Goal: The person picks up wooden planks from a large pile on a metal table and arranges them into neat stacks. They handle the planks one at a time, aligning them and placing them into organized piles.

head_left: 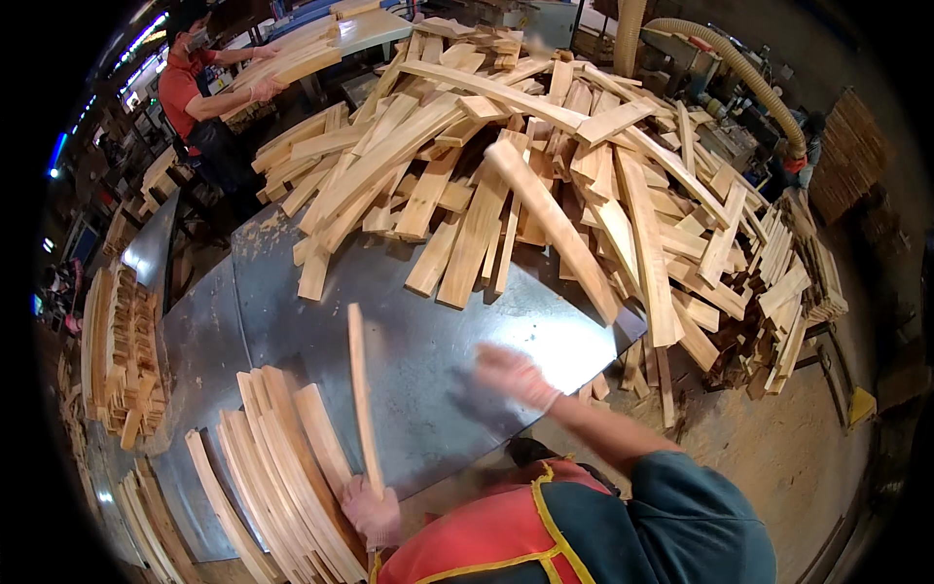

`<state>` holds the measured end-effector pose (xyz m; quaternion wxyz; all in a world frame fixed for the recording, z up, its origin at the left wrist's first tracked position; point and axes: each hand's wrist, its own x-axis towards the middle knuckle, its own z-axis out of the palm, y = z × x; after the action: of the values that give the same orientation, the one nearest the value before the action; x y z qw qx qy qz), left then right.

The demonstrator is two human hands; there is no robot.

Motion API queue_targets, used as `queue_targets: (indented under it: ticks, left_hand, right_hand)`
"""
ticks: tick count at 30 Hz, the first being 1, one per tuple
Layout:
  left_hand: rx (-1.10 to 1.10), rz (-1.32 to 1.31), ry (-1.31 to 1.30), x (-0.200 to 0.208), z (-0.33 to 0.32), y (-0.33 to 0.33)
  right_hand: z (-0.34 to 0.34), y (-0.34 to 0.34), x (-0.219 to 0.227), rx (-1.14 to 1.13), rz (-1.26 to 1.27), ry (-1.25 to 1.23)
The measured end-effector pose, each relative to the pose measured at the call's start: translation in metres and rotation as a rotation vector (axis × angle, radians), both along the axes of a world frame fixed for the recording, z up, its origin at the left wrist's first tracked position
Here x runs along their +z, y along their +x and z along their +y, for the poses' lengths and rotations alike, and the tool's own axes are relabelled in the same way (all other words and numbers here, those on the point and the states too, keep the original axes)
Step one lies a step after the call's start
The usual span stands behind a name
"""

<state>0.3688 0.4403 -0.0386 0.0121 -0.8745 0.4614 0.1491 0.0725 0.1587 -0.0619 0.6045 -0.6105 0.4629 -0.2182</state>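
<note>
Grips a slat [362, 389] by its lower end in the left hand [372, 511], with fingers closed round it, by the near edge of the metal surface [418, 380]. Points that slat up toward the far edge, tilted slightly left; cannot tell whether it touches the surface. Has the right hand [511, 375] over the surface, near the right edge, well apart from the left; seems to hold it open with fingers extended, though too blurred to be certain. Wears a red apron [477, 530] with yellow trim over a dark sleeve [700, 516]. Just left of the held slat, has a row [282, 467] of curved slats, set side by side at the near edge, with more slats [151, 516] toward the near left corner. Along the far edge, faces a jumbled pile [467, 214] of boards, spilling past the right corner. In front of that pile, near the right corner, can see one slanted board [555, 229], blurred at the upper end. Past the left edge, can see a stack [122, 341] of wood; beyond the far left, a co-worker [185, 92] in red, with both hands on boards [297, 58] by another table [375, 29].
</note>
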Motion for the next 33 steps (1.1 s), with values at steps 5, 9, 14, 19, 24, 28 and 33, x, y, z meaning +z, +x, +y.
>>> queue_targets:
  ticks: [5,9,14,19,24,28,33]
  left_hand:
    - [0.171,-0.35,-0.034,-0.015,0.051,0.024]
    - [0.283,-0.288,-0.001,-0.001,0.023,0.02]
    - [0.15,-0.453,0.019,-0.025,0.028,0.009]
    - [0.249,0.128,-0.314,-0.004,-0.011,-0.033]
    - [0.204,0.449,-0.311,-0.033,-0.048,-0.082]
    - [0.03,0.72,0.067,0.025,-0.075,-0.106]
    - [-0.56,0.468,0.045,-0.005,-0.025,-0.067]
  right_hand:
    - [-0.108,-0.109,0.036,-0.504,0.273,-0.408]
    - [-0.154,-0.134,0.05,-0.275,0.846,-0.447]
    - [-0.161,-0.116,0.033,-0.291,0.828,-0.638]
    - [-0.089,-0.088,-0.004,-0.335,0.037,-0.245]
    - [0.017,-0.003,-0.042,-0.118,-0.122,0.219]
    - [0.048,0.045,-0.045,0.257,0.344,-0.161]
    - [0.064,0.088,-0.004,0.256,0.55,-0.173]
